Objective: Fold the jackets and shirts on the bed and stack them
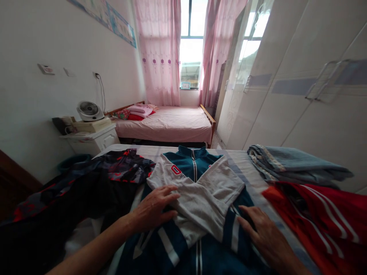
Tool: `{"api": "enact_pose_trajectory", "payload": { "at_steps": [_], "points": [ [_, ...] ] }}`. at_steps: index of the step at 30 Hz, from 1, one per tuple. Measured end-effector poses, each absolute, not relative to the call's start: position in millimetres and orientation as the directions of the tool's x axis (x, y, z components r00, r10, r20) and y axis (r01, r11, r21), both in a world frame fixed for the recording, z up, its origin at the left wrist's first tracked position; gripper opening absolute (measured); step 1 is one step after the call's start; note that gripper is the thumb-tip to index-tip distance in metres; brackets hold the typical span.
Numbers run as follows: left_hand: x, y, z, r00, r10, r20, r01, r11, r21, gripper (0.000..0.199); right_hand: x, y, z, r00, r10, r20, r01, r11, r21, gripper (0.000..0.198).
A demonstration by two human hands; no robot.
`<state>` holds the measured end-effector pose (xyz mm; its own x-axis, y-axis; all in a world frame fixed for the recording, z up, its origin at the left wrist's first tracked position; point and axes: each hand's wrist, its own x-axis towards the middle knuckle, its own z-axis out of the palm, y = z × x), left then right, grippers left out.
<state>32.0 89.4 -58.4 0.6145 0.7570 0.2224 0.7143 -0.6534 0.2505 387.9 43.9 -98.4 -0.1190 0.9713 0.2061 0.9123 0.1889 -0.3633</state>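
Note:
A teal zip-up jacket [195,168] with grey sleeves lies front up before me, its sleeves folded across the chest. Red-edged lettering shows on one shoulder, and the cuffs carry white stripes. My left hand [157,204] rests at the left sleeve's edge, fingers apart and holding nothing. At the right, beside the striped cuff, my right hand [259,229] is open with its fingers loosely spread. The jacket's lower part runs out of view at the bottom edge.
Dark patterned clothes [114,172] are heaped on the left. Folded jeans [298,162] and red striped clothing [323,214] lie on the right. Beyond are a pink bed [172,124], a cabinet [106,141] bearing a fan [89,110], and a white wardrobe [289,114].

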Motion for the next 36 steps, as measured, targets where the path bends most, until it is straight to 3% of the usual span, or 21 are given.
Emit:
{"api": "enact_pose_trajectory", "payload": {
  "at_steps": [3,7,12,15,18,21,24,29,36],
  "points": [
    [39.7,81.9,-63.9,0.678,0.692,0.248,0.665,-0.721,0.194,0.039,378.9,46.8,-88.3,-0.11,0.981,0.158,0.904,0.165,-0.394,0.026],
    [47.5,86.8,-70.1,0.652,0.693,0.307,0.708,-0.701,0.079,0.021,367.8,47.0,-78.3,-0.092,0.993,0.075,0.888,0.116,-0.445,0.017],
    [43.6,87.3,-66.5,0.513,0.741,0.433,0.739,-0.638,0.218,0.019,374.6,40.8,-60.5,-0.26,0.959,-0.109,0.681,0.102,-0.725,0.024],
    [35.6,83.0,-68.9,0.509,0.756,0.412,0.706,-0.641,0.303,0.021,382.5,32.0,-57.0,-0.328,0.921,-0.21,0.598,0.03,-0.801,0.031],
    [30.6,77.9,-70.8,0.561,0.753,0.345,0.685,-0.656,0.317,0.029,382.8,23.0,-61.4,-0.265,0.924,-0.277,0.699,-0.013,-0.715,0.029],
    [30.8,78.4,-64.1,0.579,0.738,0.347,0.679,-0.672,0.295,0.039,371.7,21.2,-58.9,-0.177,0.981,-0.085,0.804,0.095,-0.587,0.024],
    [29.6,92.8,-57.3,0.552,0.753,0.358,0.717,-0.648,0.258,0.037,350.1,30.3,-46.3,-0.228,0.969,0.099,0.817,0.245,-0.521,0.026],
    [6.2,133.3,-84.3,0.278,0.893,0.354,0.922,-0.352,0.162,0.041,313.4,58.5,-51.4,-0.431,0.881,0.196,0.776,0.472,-0.418,0.039],
    [-20.3,145.9,-119.5,0.072,0.911,0.405,0.972,-0.155,0.176,0.044,311.1,74.7,-90.8,-0.493,0.856,0.153,0.779,0.513,-0.36,0.041]
  ]
}}
